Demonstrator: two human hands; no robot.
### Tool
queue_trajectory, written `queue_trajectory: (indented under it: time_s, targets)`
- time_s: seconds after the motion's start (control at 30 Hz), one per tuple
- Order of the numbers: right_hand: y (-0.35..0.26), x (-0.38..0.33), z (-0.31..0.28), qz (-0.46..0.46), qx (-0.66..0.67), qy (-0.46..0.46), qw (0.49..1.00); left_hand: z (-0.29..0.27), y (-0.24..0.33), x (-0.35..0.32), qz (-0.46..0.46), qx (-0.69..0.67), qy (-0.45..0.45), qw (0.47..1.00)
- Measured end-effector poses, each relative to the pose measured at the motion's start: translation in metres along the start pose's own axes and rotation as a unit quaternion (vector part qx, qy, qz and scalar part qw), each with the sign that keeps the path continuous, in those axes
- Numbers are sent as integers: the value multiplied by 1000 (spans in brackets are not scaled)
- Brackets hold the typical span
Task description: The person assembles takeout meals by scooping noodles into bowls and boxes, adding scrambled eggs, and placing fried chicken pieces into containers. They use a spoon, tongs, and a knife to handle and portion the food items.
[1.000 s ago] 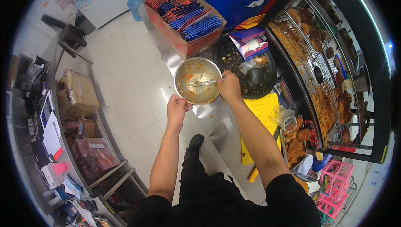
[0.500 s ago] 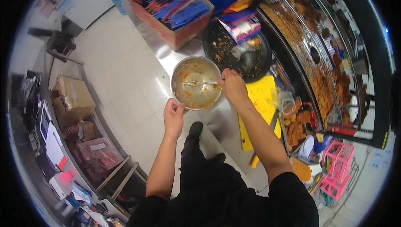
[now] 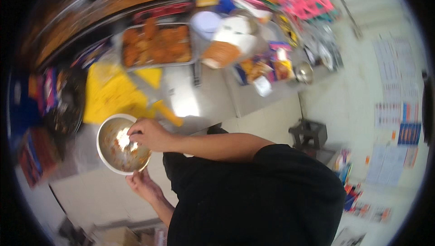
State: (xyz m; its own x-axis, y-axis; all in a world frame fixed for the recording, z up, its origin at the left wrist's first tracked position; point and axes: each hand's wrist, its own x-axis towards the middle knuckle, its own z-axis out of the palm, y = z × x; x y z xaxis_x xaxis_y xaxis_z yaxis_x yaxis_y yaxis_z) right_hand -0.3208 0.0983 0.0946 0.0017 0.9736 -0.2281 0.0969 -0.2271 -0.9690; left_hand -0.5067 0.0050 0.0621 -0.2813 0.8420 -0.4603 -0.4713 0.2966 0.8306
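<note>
At the counter (image 3: 204, 101) edge, bowl (image 3: 118, 144) still held from below by left hand (image 3: 144, 185), right hand (image 3: 149, 133) still pinching a utensil inside. View swung round since before; stirring apparently going on.

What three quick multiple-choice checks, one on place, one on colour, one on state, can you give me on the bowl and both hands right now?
1. Where is the left hand?
A. on the tray of fried food
B. at the metal bowl's near rim
C. in a pocket

2. What colour is the board beyond the bowl?
A. yellow
B. white
C. green

3. What state is the bowl in?
A. upside down
B. clean and empty
C. upright, smeared with orange-brown mix

Answers: 1 B, its fingers meet the rim; 2 A, a yellow sheet lies on the counter; 3 C, residue coats the inside, with the right hand over it.
</note>
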Motion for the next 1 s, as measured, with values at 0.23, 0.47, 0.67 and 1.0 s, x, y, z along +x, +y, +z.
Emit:
queue_trajectory:
  time_s: [0.23,0.47,0.67,1.0]
  targets:
    - [18,-169,-286,52,330,234,913,22,-76,-17,52,18,53,997]
    - [64,-333,-542,-57,172,645,743,-14,-81,29,74,-59,59,994]
    - [123,-357,-615,14,-10,679,734,-19,-68,50,51,-99,95,989]
    - [158,-353,-620,6,-132,642,755,97,-93,-71,190,268,231,916]
